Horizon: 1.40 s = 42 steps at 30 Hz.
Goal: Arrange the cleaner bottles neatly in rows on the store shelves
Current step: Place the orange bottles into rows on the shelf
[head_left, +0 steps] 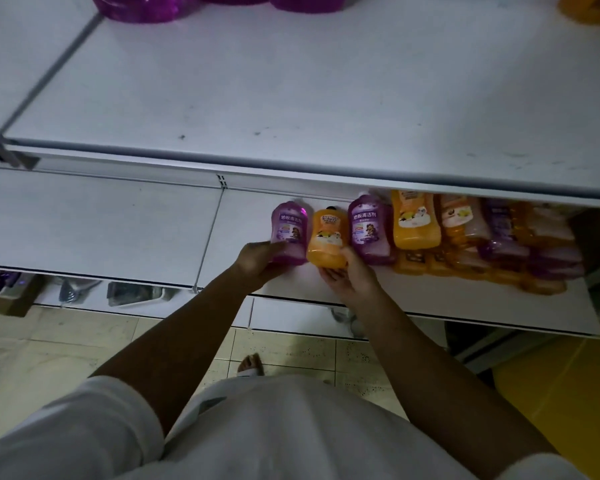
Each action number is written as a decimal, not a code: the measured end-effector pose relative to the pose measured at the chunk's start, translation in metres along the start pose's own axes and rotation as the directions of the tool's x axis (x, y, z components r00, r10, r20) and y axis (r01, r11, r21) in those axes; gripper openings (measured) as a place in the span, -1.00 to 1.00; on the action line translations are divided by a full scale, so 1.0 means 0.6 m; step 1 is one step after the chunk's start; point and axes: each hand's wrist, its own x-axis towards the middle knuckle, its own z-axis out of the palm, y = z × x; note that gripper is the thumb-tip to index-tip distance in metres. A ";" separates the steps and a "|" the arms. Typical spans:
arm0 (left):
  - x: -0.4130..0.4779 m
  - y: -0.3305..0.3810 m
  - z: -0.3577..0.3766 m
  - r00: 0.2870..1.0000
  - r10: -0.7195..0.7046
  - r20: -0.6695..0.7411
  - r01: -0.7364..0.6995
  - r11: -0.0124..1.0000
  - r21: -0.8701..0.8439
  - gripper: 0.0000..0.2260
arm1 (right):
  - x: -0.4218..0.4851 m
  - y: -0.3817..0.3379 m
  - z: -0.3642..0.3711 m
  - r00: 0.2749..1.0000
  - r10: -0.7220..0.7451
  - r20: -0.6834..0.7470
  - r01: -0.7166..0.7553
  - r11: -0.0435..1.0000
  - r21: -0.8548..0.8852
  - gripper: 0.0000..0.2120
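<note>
Setting: white metal store shelving seen from above, over a pale tiled floor (pixel 66 341).
Upper shelf: the upper shelf (pixel 291 98) is mostly bare, with scuff marks; large purple containers (pixel 146 5) stand at its back edge and an orange container (pixel 589 8) sits at its back right corner.
Lower shelf: the lower shelf (pixel 101 230) juts out beneath it, bare on its left half, with the cleaner bottles along its right half.
Front row: a purple bottle (pixel 289 230), an orange bottle (pixel 327 237), a second purple bottle (pixel 369 230) and a taller orange bottle (pixel 414 220) stand side by side, labels facing the person, each touching the next.
Right end: a crowd of bottles (pixel 499 244), purple and orange, fills the shelf toward its right edge, packed less evenly; the light is dim there and single bottles are hard to tell apart.
Left hand: the left hand (pixel 260 259) grips the lower part of the purple bottle, fingers curled round it.
Right hand: the right hand (pixel 349 271) holds the base of the orange bottle, thumb against its right side.
Bottle place: both held bottles sit at the left end of the row, back from the front edge of the lower shelf.
Below: a lowest shelf shows packaged goods (pixel 132 292), too dark to identify.
Person: bare forearms, a white garment (pixel 291 427), one foot (pixel 252 365) on the tiles.
</note>
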 end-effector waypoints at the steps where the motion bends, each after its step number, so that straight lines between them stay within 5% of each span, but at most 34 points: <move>1: -0.007 -0.002 -0.010 0.999 -0.013 0.041 0.014 1.000 -0.010 -0.76 | -0.003 0.002 0.000 0.999 0.033 0.036 -0.034 0.999 0.010 -0.58; 10: -0.045 -0.029 -0.112 0.978 -0.057 0.203 0.070 0.996 -0.057 -0.26 | -0.042 0.030 -0.040 0.928 0.180 0.327 -0.077 0.949 -0.305 -0.67; 13: -0.068 -0.034 -0.129 0.970 -0.016 0.244 0.024 0.999 -0.029 -0.17 | -0.060 0.033 -0.040 0.878 0.219 0.426 -0.023 0.908 -0.419 -0.56; 18: -0.127 -0.033 -0.131 0.957 0.113 0.268 -0.110 0.994 -0.028 -0.12 | -0.104 0.038 -0.039 0.836 0.132 0.533 0.261 0.758 -0.598 -0.22; 21: -0.183 -0.022 -0.118 0.949 0.215 0.232 -0.218 0.976 -0.013 -0.28 | -0.155 0.034 -0.026 0.829 -0.003 0.559 0.424 0.656 -0.625 -0.32; 25: -0.275 -0.002 -0.099 0.911 0.377 0.164 -0.391 0.919 0.059 -0.37 | -0.238 0.023 -0.007 0.724 -0.177 0.667 0.669 0.415 -0.616 -0.48; 31: -0.425 0.047 -0.095 0.791 0.602 0.109 -0.608 0.755 0.244 -0.39 | -0.358 -0.016 0.013 0.572 -0.287 0.769 0.811 0.342 -0.475 -0.37; 42: -0.576 0.225 -0.042 0.455 0.884 0.111 -0.888 0.440 0.135 -0.28 | -0.534 -0.103 0.120 0.303 -0.444 0.843 0.950 0.211 -0.230 -0.49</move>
